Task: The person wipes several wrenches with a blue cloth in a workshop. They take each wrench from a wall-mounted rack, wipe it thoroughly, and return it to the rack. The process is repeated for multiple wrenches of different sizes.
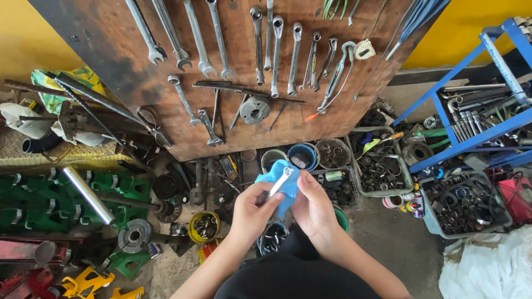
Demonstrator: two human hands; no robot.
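— wooden tool board (166,83) leans at twelve o'clock, hung with wrenches (221,39); tubs of parts (382,166) crowd the concrete floor (388,238).

— and our hands?

— left hand (252,213) and right hand (313,207) have fingers curled shut around the blue cloth (282,180), wrapping a small wrench (280,180) dead centre. wiping looks midway; we can't tell how clean it is.

Both bare forearms were raised from the bottom edge and angled inward until the hands met at the middle. The left hand (252,213) was curled, fingers bent toward the thumb in a closed grip. The right hand (314,207) was cupped beside it, fingers folded, knuckles turned upward.
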